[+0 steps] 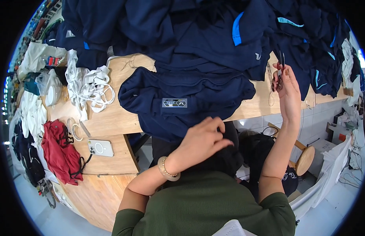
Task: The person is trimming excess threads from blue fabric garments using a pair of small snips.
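Note:
A navy blue garment lies bunched at the table's front edge, with a dark label facing up near its middle. My left hand hovers over the garment's near edge. Its fingers are loosely bent and apart, the thumb stretched to the right, and nothing shows in it. Out to the right, my right hand is raised beside the table edge. Its fingers are closed round a small pair of scissors with reddish handles, the dark blades pointing away from me.
Navy garments with light blue strips pile up across the far side. At left are white straps, a red cloth bag, a phone and a roll of tape. A wooden stool stands below right.

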`<action>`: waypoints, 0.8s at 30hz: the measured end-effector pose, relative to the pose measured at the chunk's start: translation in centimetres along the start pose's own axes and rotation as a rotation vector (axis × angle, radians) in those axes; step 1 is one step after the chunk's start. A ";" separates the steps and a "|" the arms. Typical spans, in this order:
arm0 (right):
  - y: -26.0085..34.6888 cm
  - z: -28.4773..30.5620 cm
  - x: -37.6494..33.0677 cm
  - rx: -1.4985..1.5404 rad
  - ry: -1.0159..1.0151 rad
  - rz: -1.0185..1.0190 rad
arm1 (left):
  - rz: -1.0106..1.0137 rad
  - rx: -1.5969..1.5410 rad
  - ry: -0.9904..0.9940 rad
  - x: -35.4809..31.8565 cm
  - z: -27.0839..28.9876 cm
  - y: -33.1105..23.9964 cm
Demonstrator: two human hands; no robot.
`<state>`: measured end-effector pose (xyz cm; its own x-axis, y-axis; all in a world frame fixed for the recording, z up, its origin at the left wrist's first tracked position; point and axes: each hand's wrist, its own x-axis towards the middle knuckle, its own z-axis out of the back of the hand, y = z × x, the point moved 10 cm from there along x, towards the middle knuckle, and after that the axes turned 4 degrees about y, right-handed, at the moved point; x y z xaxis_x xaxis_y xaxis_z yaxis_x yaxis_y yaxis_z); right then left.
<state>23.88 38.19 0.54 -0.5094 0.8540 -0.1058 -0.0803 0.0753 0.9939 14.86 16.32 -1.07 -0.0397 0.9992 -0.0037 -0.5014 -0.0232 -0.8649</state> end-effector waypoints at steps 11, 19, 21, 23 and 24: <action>-8.4 0.2 -1.9 -0.032 -0.016 -0.269 | 0.057 0.090 -0.282 4.5 5.6 0.2; -5.7 -3.5 1.1 0.139 0.139 -0.069 | 0.141 -0.184 -0.445 8.2 5.5 0.6; -2.7 -4.0 0.8 0.171 0.173 0.033 | 0.129 -0.156 -0.435 9.2 5.4 0.5; -1.4 -4.1 0.7 0.127 0.219 0.086 | 0.081 -0.091 -0.410 10.2 5.2 0.1; -0.6 -4.4 0.5 0.081 0.269 0.139 | 0.081 -0.090 -0.406 10.6 5.0 0.4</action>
<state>19.90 36.28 -0.25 -0.7199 0.6931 0.0375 0.0686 0.0173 0.9975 9.94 26.77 1.07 -0.4224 0.8998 0.1090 -0.4059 -0.0802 -0.9104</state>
